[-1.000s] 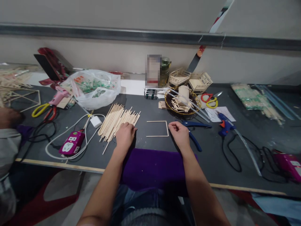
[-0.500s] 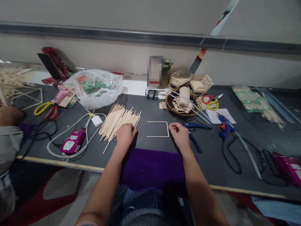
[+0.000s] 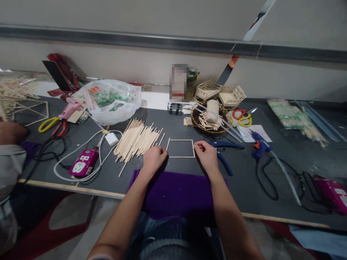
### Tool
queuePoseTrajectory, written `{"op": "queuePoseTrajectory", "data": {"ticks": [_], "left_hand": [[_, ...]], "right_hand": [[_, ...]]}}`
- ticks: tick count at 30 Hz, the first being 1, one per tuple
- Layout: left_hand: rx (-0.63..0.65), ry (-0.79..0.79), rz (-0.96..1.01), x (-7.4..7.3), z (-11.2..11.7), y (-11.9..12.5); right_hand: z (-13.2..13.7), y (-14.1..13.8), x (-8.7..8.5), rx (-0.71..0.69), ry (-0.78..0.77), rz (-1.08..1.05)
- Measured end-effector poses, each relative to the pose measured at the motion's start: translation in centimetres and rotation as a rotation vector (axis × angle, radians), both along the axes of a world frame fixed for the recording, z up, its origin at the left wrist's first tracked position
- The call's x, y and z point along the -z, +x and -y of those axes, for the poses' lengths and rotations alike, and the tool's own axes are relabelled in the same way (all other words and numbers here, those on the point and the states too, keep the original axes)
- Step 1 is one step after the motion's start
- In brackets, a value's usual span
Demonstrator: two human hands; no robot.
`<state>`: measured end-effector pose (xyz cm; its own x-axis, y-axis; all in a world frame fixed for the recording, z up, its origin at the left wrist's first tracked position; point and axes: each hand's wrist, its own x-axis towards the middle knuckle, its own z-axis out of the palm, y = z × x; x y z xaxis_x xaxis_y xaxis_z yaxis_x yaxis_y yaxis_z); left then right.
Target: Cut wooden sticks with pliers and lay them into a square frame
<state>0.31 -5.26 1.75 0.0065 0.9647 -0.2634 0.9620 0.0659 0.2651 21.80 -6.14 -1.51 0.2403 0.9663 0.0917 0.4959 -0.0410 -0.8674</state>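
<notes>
A small square of thin wooden sticks lies on the dark table in front of me. My left hand is curled, its fingertips pinching the stick that forms the square's left side. My right hand is closed too, its fingers pressed at the square's right side, and I cannot see what they pinch. A loose pile of the same sticks is fanned out just left of my left hand. A purple cloth lies under my wrists.
Blue pliers and a blue glue gun with a black cord lie to the right. A pink power strip, white cable, plastic bag, scissors and a basket of stick scraps surround the work area. Another person's sleeve is at far left.
My left hand moved right from the stick pile to the frame, bringing a stick that now closes the frame's open left side. My right hand stayed in place.
</notes>
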Motion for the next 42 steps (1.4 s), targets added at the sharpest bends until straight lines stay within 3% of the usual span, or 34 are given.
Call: {"op": "queuePoseTrajectory", "data": {"ticks": [11, 20, 25, 36, 42], "left_hand": [[-0.004, -0.003, 0.013, -0.1, 0.0, 0.1], [0.042, 0.097, -0.126, 0.4, 0.2, -0.5], [-0.02, 0.095, -0.173, -0.1, 0.0, -1.7], [-0.095, 0.161, -0.034, 0.2, -0.2, -4.5], [-0.08, 0.151, -0.025, -0.5, -1.2, -4.6]], "right_hand": [[0.1, 0.0, -0.3, -0.009, 0.013, 0.019], [0.1, 0.0, -0.3, -0.018, 0.011, 0.023], [0.2, 0.0, -0.5, -0.013, 0.017, 0.016], [0.2, 0.1, -0.4, -0.009, 0.013, 0.035], [0.2, 0.0, -0.4, -0.012, 0.014, 0.039]]}}
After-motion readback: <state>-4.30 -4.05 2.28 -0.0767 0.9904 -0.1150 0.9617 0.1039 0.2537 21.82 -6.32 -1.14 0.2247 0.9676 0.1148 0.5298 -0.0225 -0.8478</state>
